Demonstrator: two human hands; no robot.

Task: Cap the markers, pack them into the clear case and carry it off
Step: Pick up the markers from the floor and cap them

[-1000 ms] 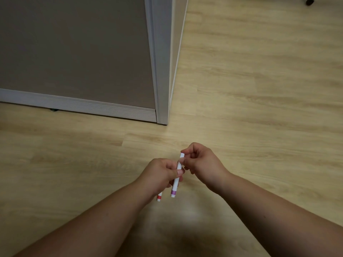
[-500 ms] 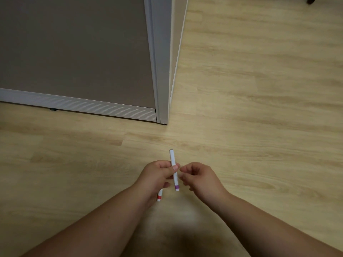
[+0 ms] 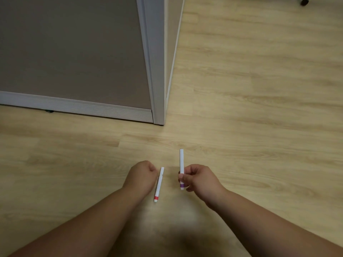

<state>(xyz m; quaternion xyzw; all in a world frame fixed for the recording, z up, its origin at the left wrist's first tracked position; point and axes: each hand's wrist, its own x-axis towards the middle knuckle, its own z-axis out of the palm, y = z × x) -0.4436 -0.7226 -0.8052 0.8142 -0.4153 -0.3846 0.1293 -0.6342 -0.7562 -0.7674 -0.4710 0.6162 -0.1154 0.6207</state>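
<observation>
We are looking down at our two forearms reaching out over a pale wood-grain floor (image 3: 250, 93). Our right hand (image 3: 199, 179) is pinching the purple-banded marker (image 3: 181, 165) between thumb and curled fingers (image 3: 181, 176); the marker is standing nearly upright in the view, its white far end rising above the hand and its purple band showing just below the fingers. Our left hand (image 3: 142, 176) is curled with its knuckles toward us, and the red-banded marker (image 3: 159, 184) is running along its right edge, red band nearest us; we cannot tell whether the hidden fingers are gripping it or only touching it. The two markers are lying near each other but apart. Beyond, a grey partition panel (image 3: 74, 52) is meeting the floor at its corner post (image 3: 157, 71).
</observation>
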